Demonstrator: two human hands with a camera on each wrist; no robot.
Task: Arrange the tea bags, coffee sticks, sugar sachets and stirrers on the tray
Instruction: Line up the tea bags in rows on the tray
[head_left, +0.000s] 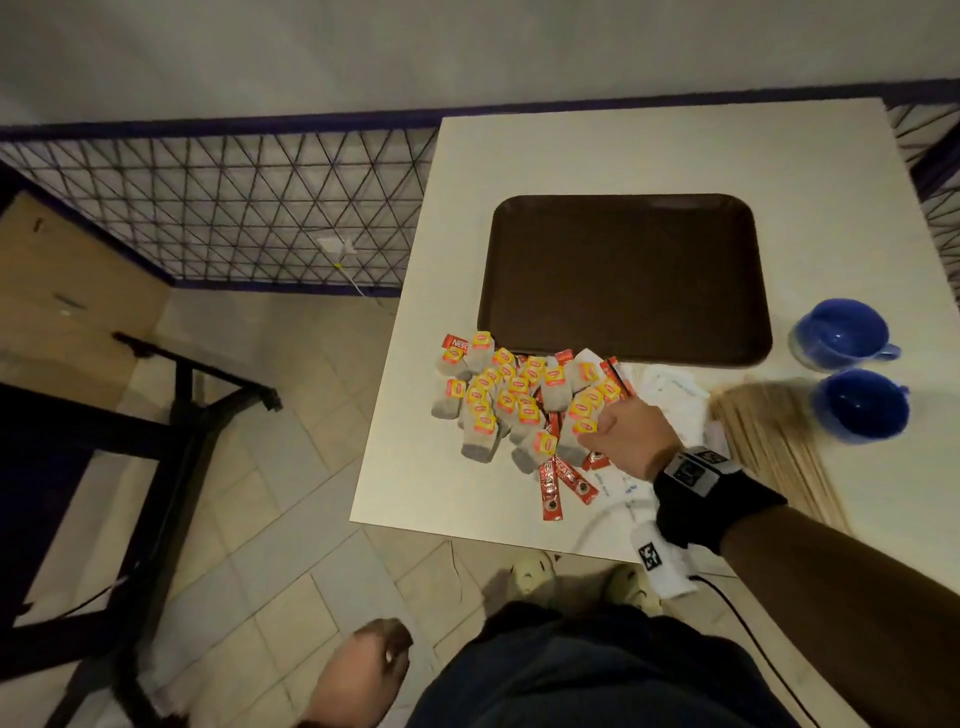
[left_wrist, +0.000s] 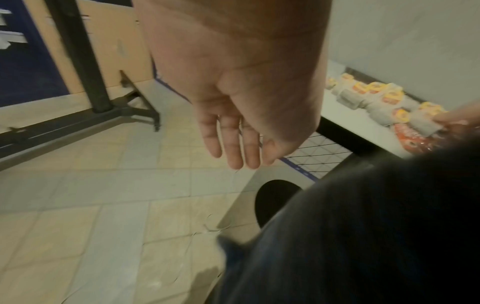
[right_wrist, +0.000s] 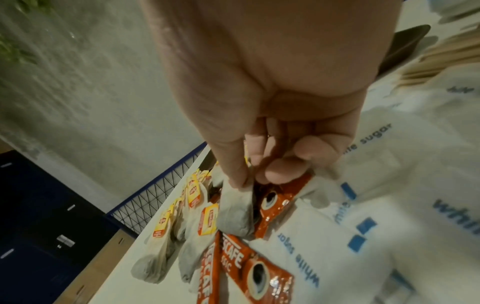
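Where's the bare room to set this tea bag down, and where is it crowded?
The brown tray is bare across its whole floor. The white table is also bare beyond the tray. It is crowded along the tray's near edge: tea bags, coffee sticks, sugar sachets, stirrers, then two blue cups.

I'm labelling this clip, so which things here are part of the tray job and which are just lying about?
Part of the job: tea bags, coffee sticks, sugar sachets, stirrers, tray.
Lying about: two blue cups.
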